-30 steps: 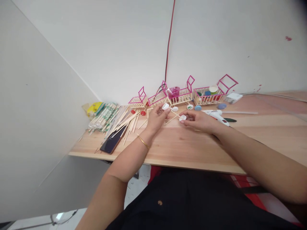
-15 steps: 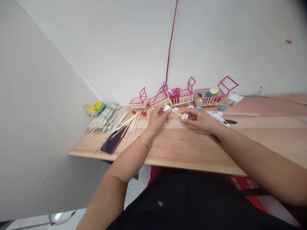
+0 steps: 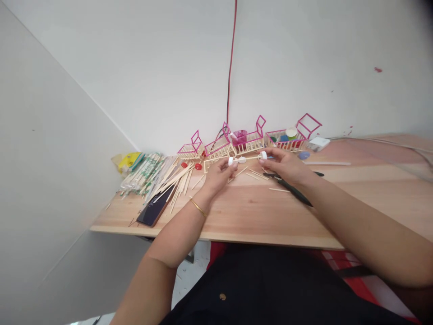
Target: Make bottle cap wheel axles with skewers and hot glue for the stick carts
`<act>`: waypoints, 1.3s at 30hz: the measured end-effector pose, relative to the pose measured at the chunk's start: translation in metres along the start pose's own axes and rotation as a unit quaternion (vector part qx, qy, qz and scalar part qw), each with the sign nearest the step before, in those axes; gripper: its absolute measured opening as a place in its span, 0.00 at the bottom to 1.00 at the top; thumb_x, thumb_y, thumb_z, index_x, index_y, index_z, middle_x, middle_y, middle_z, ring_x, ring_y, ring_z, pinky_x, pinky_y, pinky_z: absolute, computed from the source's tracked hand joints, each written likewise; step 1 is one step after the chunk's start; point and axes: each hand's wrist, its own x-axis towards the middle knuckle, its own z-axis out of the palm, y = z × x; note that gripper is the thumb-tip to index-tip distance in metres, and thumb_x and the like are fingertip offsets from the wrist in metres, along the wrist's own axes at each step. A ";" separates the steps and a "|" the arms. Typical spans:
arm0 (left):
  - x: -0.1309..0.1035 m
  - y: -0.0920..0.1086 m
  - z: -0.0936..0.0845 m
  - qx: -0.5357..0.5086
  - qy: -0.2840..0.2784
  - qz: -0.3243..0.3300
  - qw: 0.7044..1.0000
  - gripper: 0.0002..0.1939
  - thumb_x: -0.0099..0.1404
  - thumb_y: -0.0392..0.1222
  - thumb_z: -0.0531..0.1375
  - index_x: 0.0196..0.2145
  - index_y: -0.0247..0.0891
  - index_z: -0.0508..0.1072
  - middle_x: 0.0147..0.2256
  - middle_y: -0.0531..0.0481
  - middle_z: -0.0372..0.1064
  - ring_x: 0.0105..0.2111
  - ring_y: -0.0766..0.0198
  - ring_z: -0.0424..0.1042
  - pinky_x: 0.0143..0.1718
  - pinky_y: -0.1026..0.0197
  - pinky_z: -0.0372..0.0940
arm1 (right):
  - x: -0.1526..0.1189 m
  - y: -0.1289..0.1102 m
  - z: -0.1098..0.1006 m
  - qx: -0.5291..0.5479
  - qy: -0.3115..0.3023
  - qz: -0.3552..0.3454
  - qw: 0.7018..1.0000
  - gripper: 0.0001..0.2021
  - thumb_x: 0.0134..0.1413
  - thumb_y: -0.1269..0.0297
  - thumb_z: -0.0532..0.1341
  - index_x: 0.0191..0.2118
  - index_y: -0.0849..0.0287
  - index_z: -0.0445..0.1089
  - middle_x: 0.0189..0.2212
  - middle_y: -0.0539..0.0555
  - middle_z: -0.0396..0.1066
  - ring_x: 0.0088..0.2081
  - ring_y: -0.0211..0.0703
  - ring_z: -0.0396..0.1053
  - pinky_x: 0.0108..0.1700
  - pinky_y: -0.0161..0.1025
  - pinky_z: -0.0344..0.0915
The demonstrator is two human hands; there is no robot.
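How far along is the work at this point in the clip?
Done, it seems: four pink-edged frames by the wall. In hand: a stick between two white caps, one in the left hand, one in the right hand. Seemingly left: that piece is on no frame, and red caps and loose sticks lie unused.
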 end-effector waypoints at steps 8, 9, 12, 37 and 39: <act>-0.002 -0.004 0.003 0.007 -0.092 -0.057 0.994 0.18 0.52 0.44 0.65 0.38 0.31 0.71 0.29 0.53 0.63 0.27 0.72 0.63 0.29 0.68 0.62 | 0.001 -0.003 0.001 0.107 0.035 -0.018 0.993 0.21 0.41 0.55 0.69 0.43 0.54 0.70 0.33 0.49 0.70 0.30 0.36 0.67 0.32 0.35 0.68; -0.002 -0.003 0.004 0.002 -0.099 -0.061 0.993 0.18 0.52 0.43 0.65 0.39 0.31 0.70 0.29 0.52 0.63 0.28 0.72 0.63 0.29 0.68 0.62 | 0.001 -0.004 0.001 0.111 0.036 -0.021 0.993 0.20 0.41 0.56 0.69 0.43 0.53 0.71 0.33 0.49 0.70 0.30 0.35 0.67 0.32 0.34 0.68; -0.002 -0.004 0.005 -0.012 -0.096 -0.071 0.993 0.23 0.52 0.38 0.64 0.46 0.33 0.68 0.31 0.52 0.64 0.29 0.71 0.64 0.29 0.66 0.63 | 0.001 -0.003 0.001 0.109 0.033 -0.027 0.993 0.19 0.42 0.57 0.69 0.43 0.52 0.71 0.30 0.48 0.69 0.28 0.35 0.66 0.30 0.34 0.67; 0.000 -0.012 0.001 0.081 -0.049 -0.036 0.995 0.19 0.52 0.39 0.64 0.43 0.33 0.72 0.28 0.52 0.67 0.24 0.72 0.62 0.28 0.66 0.61 | -0.004 -0.010 0.009 0.088 0.008 -0.019 0.996 0.21 0.37 0.54 0.69 0.39 0.57 0.68 0.30 0.50 0.71 0.31 0.39 0.68 0.35 0.39 0.68; -0.001 -0.008 0.003 0.072 -0.041 -0.043 0.996 0.21 0.51 0.38 0.65 0.44 0.34 0.71 0.29 0.53 0.67 0.23 0.72 0.62 0.27 0.67 0.61 | -0.003 -0.010 0.010 0.086 0.012 -0.019 0.996 0.21 0.38 0.54 0.69 0.38 0.56 0.68 0.30 0.50 0.71 0.31 0.39 0.68 0.35 0.39 0.68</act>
